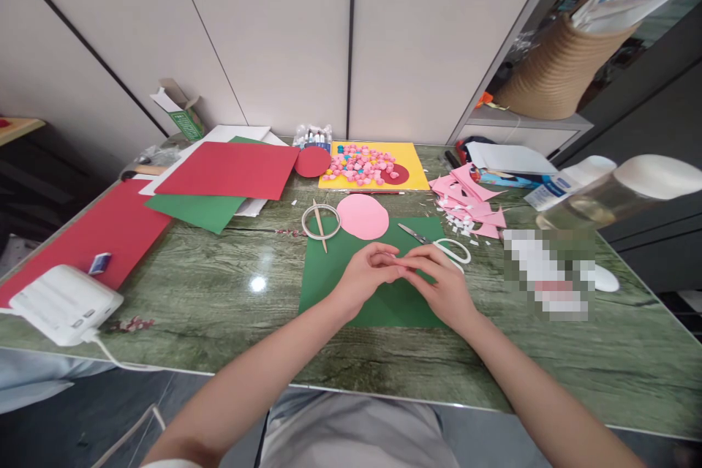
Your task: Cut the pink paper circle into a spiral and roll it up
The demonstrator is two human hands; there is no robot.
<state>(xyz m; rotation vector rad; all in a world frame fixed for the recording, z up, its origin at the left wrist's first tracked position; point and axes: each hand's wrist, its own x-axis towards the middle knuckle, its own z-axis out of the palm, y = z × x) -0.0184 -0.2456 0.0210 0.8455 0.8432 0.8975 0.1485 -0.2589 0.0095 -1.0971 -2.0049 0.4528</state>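
Note:
My left hand (360, 278) and my right hand (443, 288) meet fingertip to fingertip over a green sheet of paper (323, 292). Both are closed in a pinch; anything between the fingers is too small or hidden to name. Just beyond them lies a pink paper circle (362, 216), overlapping the green sheet's far edge. White-handled scissors (466, 252) rest by my right hand, blades pointing away to the left. A pale ring (303, 225) and a pointed wooden stick (321, 230) lie left of the pink circle.
Small pink, yellow and blue pieces (356, 164) cover a yellow sheet (420, 161) at the back. Pink scraps (466, 194) lie right of it. Red sheets (230, 168) are stacked left. A white charger (66, 303) with a cable sits front left; a clear bottle (592, 201) lies right.

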